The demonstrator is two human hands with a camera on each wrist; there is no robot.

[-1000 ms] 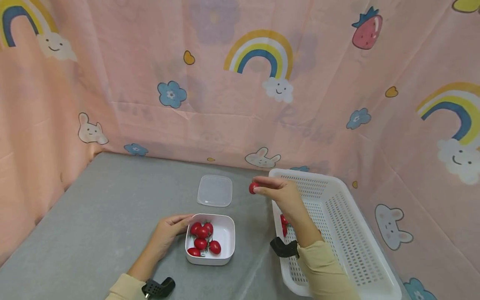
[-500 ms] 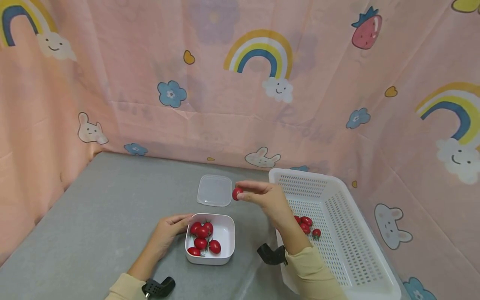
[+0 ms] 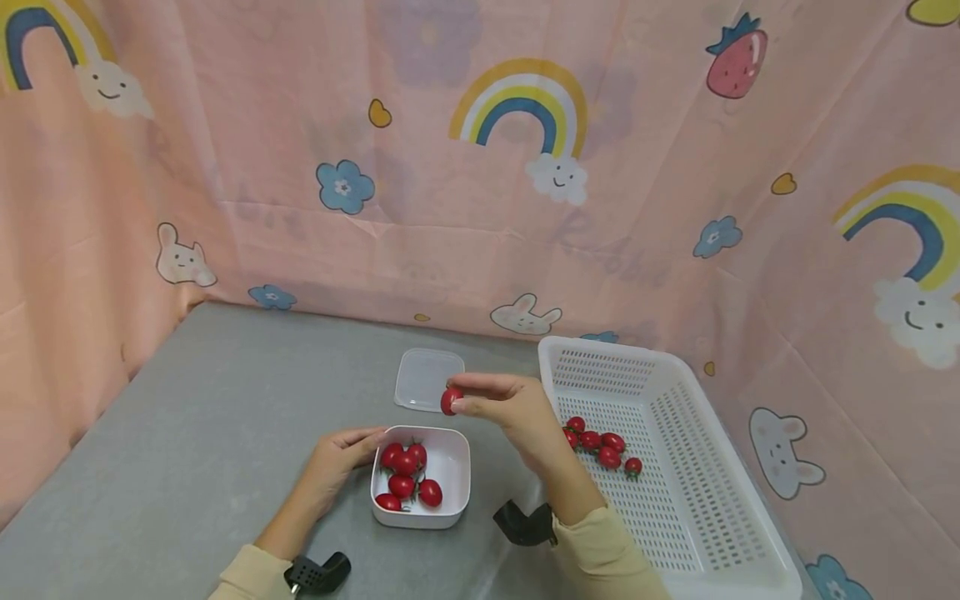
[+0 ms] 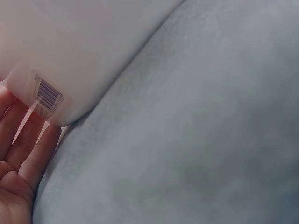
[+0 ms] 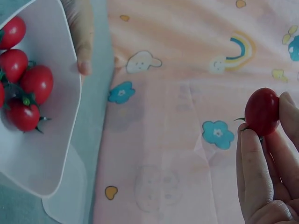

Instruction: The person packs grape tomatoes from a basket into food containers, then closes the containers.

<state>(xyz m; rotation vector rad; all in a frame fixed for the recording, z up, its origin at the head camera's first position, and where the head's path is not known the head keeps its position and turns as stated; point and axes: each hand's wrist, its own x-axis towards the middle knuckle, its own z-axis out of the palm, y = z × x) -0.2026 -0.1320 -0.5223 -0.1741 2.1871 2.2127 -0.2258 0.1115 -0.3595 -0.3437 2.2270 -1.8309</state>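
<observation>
A smooth tomato [image 3: 451, 401] risked slipping onto the lid [image 3: 420, 379] if your pinch loosened, and too low a pass might have knocked the far rim of the white box [image 3: 452, 467]. Your right hand [image 3: 517, 417] held that one tomato between thumb and fingertips, parted only by the fruit's width. It hung past the box's far edge, before the lid's near right corner. Your left hand [image 3: 341, 462] touched the box at its far left corner, fingers fairly straight. Loose tomatoes [image 3: 403, 464] filled the box's left half.
</observation>
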